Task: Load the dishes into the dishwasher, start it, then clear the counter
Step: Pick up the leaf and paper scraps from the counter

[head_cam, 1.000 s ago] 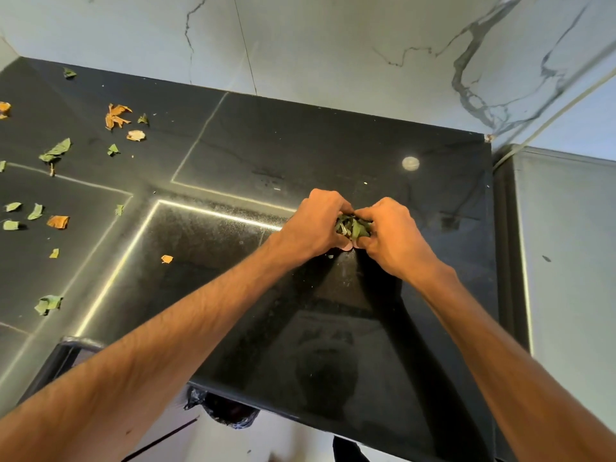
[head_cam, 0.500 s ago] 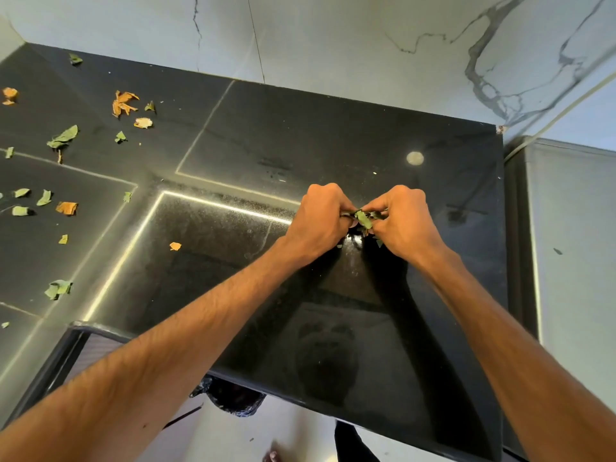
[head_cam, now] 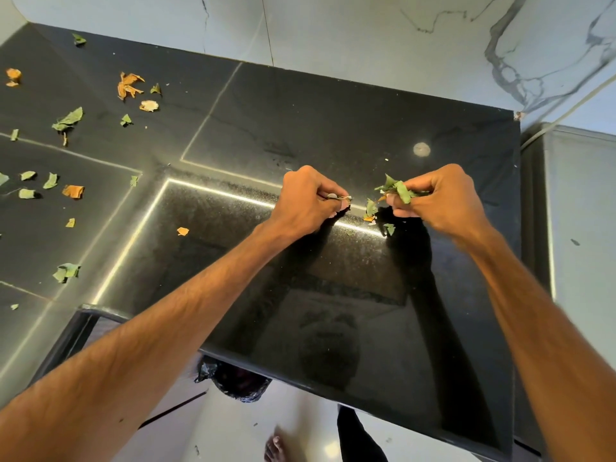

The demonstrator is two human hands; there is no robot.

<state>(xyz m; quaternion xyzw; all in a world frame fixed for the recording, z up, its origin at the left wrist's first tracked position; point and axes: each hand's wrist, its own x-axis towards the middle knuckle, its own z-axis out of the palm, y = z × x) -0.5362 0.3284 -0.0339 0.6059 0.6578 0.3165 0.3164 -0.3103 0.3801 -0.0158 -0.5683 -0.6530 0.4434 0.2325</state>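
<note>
My right hand (head_cam: pixel 433 198) is closed on a bunch of green leaf pieces (head_cam: pixel 396 190) over the black counter (head_cam: pixel 333 128). My left hand (head_cam: pixel 310 201) is closed on a thin leaf scrap (head_cam: pixel 340 197), a hand's width to the left of the right one. Small torn bits (head_cam: pixel 376 216) lie on or just above the counter between the two hands. Several green and orange leaf scraps (head_cam: pixel 68 120) are scattered over the left part of the counter. No dishes or dishwasher are in view.
A marble wall (head_cam: pixel 366 38) backs the counter. A grey appliance top (head_cam: pixel 583 211) stands at the right. Below the counter's front edge a black bin bag (head_cam: pixel 233 381) and a bare foot (head_cam: pixel 276 448) show on the pale floor.
My hands, pressed together on one leaf bunch before, have pulled apart. The bunch is torn, most of it stays in the right hand, and small bits have dropped between them.
</note>
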